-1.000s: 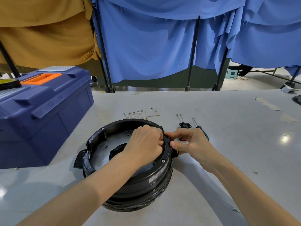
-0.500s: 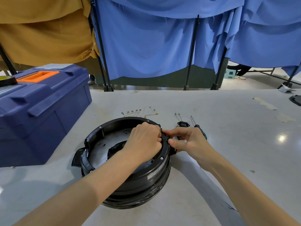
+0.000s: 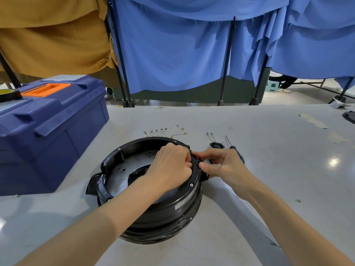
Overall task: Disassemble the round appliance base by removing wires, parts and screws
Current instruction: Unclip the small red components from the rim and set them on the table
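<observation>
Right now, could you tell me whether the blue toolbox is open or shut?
Shut: the blue toolbox has its lid down flat, orange handle folded into the top.

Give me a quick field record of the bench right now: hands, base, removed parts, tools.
left hand: inside the base, fingers curled on a small black part at the right rim
right hand: outside the rim, pinching the same part
appliance base: black, round, open side up, on the grey table
loose wires: on the table behind the base
black socket part: on the table, right of the wires
screwdriver: beside the socket part, not held
toolbox: blue, closed, far left
</observation>
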